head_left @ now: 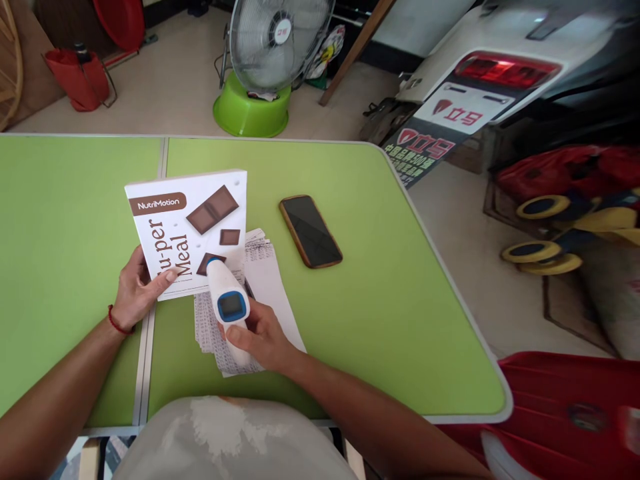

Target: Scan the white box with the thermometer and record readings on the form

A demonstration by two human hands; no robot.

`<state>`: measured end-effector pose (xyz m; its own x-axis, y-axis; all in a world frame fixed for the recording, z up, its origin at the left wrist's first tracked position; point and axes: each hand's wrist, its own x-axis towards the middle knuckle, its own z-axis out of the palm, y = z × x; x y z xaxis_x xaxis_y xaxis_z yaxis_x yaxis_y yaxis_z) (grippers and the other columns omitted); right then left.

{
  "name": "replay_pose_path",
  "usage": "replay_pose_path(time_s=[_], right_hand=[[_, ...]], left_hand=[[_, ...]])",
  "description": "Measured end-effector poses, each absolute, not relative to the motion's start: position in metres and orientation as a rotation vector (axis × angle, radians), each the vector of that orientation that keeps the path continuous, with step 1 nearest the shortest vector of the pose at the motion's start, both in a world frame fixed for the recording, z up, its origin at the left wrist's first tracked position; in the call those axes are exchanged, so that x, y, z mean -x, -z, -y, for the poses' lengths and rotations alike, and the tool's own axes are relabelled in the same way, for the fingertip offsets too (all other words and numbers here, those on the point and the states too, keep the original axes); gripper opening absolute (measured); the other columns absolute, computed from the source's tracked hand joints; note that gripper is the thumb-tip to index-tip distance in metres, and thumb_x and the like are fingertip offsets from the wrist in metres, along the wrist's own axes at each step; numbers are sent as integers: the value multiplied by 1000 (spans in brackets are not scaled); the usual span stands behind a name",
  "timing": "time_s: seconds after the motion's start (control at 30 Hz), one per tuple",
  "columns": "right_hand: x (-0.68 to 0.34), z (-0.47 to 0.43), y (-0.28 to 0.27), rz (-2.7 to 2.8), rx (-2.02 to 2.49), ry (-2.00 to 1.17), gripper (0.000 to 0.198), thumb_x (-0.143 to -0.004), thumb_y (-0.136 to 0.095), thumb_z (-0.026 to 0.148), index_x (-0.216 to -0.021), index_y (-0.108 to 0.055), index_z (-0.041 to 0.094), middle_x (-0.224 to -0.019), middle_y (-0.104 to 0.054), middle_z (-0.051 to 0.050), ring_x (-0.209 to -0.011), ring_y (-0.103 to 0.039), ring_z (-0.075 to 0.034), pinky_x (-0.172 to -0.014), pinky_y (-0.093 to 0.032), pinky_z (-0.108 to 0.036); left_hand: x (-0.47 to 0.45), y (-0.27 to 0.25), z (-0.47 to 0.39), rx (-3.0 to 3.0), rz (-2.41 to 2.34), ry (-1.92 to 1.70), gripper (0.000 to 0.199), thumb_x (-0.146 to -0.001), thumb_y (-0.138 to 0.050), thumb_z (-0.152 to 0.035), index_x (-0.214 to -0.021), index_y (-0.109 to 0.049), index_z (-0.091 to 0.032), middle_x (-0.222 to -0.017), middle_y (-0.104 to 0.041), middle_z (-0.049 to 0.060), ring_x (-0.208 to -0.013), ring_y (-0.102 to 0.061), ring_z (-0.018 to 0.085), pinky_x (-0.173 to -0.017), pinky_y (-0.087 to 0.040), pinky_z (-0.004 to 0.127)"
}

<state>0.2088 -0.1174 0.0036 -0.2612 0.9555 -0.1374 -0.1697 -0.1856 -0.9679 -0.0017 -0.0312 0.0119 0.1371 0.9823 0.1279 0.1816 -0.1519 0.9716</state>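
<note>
My left hand (pixel 137 287) grips the lower left corner of a white NutriMotion box (pixel 165 230), thumb on its front, holding it up over the table. Pictures of brown chocolate pieces are printed on the box. In my right hand (pixel 260 333) is a white infrared thermometer (pixel 224 283) with a blue-rimmed screen, which looks dark. Its nose points at the lower right part of the box; whether the two touch I cannot tell. Beneath both lie sheets of paper (pixel 275 287) covered with small writing, partly hidden by the box and my hand.
A phone in a brown case (pixel 311 231) lies on the green folding table (pixel 390 320), right of the papers. Beyond the table, a fan (pixel 280 40) stands on a green basin (pixel 250 110). A white scooter (pixel 480 73) is at the far right, a red chair (pixel 570 393) at the near right.
</note>
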Motion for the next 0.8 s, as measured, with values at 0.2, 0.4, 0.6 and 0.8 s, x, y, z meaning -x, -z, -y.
replay_pose_path(time_s=[0.2, 0.4, 0.6, 0.8], right_hand=[[-209, 117, -4, 1183, 1056, -1555, 43, -74, -67, 61, -73, -56, 20, -64, -56, 1, -57, -49, -12, -53, -40, -26], [-207, 118, -2, 1181, 1064, -1569, 45, -72, -67, 63, -75, -55, 20, -64, -55, 1, -57, -48, -12, -52, -40, -25], [-207, 119, -2, 1134, 1039, -1602, 42, -71, -72, 58, -75, -55, 20, -66, -55, 2, -57, -47, -11, -54, -41, -25], [-206, 119, 0, 1132, 1057, -1604, 46, -70, -71, 62, -77, -55, 20, -66, -55, 1, -57, -47, -11, -53, -42, -25]], left_hand=[[1, -14, 31, -1522, -1181, -1122, 55, -72, -77, -50, -110, -59, -15, -109, -70, 13, -95, -68, 28, -82, -58, 41], [2, -13, 31, -1533, -1181, -1113, 56, -72, -78, -49, -111, -59, -14, -108, -71, 13, -95, -68, 28, -82, -58, 41], [4, -10, 31, -1530, -1168, -1117, 54, -72, -78, -47, -111, -58, -14, -109, -70, 13, -96, -68, 28, -82, -59, 40], [2, -12, 31, -1524, -1167, -1127, 53, -71, -78, -47, -108, -58, -14, -109, -70, 13, -96, -68, 28, -82, -58, 41]])
